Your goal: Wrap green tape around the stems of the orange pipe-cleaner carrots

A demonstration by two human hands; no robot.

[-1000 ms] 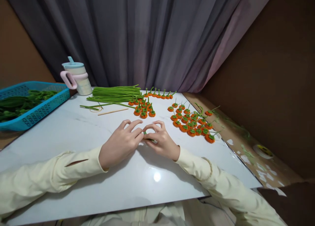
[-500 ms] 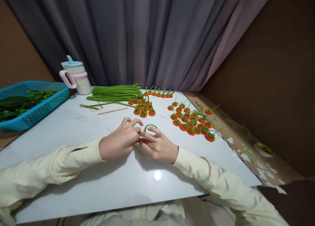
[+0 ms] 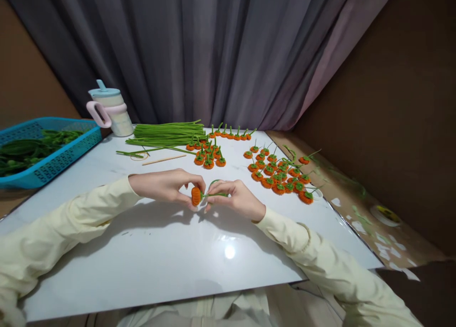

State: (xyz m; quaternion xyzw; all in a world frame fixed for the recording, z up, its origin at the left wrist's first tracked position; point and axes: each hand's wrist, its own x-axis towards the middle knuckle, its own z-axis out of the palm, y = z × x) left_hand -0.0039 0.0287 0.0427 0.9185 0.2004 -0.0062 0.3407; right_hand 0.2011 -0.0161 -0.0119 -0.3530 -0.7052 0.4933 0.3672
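Observation:
Between the thumb and fingers of my left hand point(image 3: 169, 184) is a small orange fuzzy pumpkin point(image 3: 196, 196), turned on its side with its green stem toward the right. My right hand point(image 3: 240, 201) is closed in a pinch on that green stem point(image 3: 216, 194). A green ring, seemingly a tape roll point(image 3: 213, 181), shows partly behind the right fingers, which hide most of it. Both hands are held over the white tabletop point(image 3: 160, 265). Beyond them, several similar pumpkins point(image 3: 208, 162) with upright green stems stand grouped.
More orange pumpkins point(image 3: 280, 188) with thin wire stems spread at the right. Green pipe cleaners point(image 3: 164, 133) lie at the back, near a thin wooden stick point(image 3: 164, 160). A lidded cup point(image 3: 119, 120) and a blue basket point(image 3: 67, 160) of green pieces stand left. Paper scraps point(image 3: 359, 227) litter the right side.
The orange pumpkin, hidden before, now shows in my left hand. My hands have drawn slightly apart and turned, the right one now pinching the stem and covering more of the green ring.

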